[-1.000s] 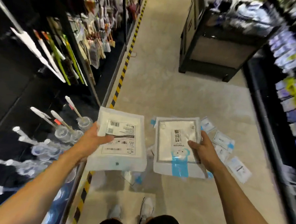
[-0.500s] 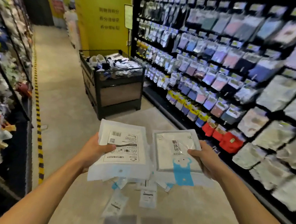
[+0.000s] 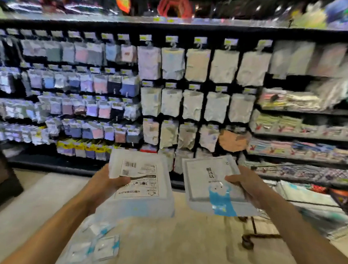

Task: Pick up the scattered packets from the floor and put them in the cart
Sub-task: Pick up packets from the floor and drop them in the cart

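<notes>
1. My left hand [image 3: 103,184] grips a white flat plastic packet with a printed barcode label [image 3: 142,183], thumb on top, held up in the air.
2. My right hand [image 3: 247,186] grips a white flat plastic packet with a blue cartoon print [image 3: 210,188], thumb across its face. The two packets are side by side, not touching.
3. Small clear packets with blue edges [image 3: 99,244] lie on the beige concrete floor [image 3: 181,245], below my left forearm.
4. Ahead: black retail shelving hung with bagged garments [image 3: 191,104], blurred.
5. Small black caster wheel [image 3: 247,243] on the floor; can't tell what it belongs to.

Shelf stock [image 3: 113,109] motion-smeared — tags unreadable. Floor packets [image 3: 99,248] blurry. Cart [image 3: 254,227] mostly hidden behind right-hand packet [image 3: 212,188] — just a wheel shows.
</notes>
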A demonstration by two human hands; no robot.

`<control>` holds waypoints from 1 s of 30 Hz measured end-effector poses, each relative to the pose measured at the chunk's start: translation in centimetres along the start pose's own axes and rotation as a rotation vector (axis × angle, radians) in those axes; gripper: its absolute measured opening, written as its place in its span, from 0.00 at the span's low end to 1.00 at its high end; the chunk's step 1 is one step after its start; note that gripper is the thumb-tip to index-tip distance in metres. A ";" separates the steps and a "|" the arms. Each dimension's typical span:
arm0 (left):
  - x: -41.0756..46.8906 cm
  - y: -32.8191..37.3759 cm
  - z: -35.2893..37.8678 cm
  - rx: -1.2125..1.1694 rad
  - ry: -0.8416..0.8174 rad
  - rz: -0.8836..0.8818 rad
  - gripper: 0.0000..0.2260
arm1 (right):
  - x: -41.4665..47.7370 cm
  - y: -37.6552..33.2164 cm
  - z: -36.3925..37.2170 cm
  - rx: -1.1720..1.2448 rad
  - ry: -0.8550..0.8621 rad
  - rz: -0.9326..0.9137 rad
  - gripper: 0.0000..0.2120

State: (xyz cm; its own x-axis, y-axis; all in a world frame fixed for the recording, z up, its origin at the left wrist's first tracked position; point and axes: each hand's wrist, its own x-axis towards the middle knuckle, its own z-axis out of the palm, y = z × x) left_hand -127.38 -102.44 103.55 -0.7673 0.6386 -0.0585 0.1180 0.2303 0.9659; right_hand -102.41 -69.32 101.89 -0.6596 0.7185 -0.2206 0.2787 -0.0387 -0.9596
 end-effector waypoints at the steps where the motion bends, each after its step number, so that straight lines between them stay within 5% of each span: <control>1: 1.2 1.2 3.0 0.011 -0.037 0.024 0.13 | -0.7 0.4 -3.2 0.008 0.053 0.002 0.14; 10: 8.0 8.8 30.0 -0.006 -0.322 0.048 0.12 | -4.1 2.7 -27.0 0.085 0.403 0.093 0.08; 12: 8.8 9.7 35.3 -0.035 -0.350 0.042 0.11 | -3.6 3.7 -31.4 0.124 0.421 0.114 0.15; 14: 9.6 10.3 40.1 -0.058 -0.372 0.041 0.08 | -2.4 5.6 -35.8 0.178 0.445 0.131 0.36; 15: 10.1 10.7 42.4 -0.063 -0.390 0.038 0.08 | -1.9 6.4 -37.9 0.205 0.455 0.120 0.36; 20: 13.8 11.9 52.8 -0.095 -0.499 0.003 0.12 | 0.3 8.9 -45.6 0.306 0.582 0.090 0.19; 30: 28.5 13.8 71.1 -0.200 -0.661 -0.072 0.17 | 12.9 11.3 -60.8 0.299 0.636 0.168 0.20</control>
State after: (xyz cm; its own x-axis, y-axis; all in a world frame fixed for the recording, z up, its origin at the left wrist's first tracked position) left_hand -102.79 -28.91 97.27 -0.2161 0.9548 -0.2042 -0.0859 0.1897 0.9781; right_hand -65.31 -18.31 98.82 -0.0653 0.9478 -0.3120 0.0774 -0.3069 -0.9486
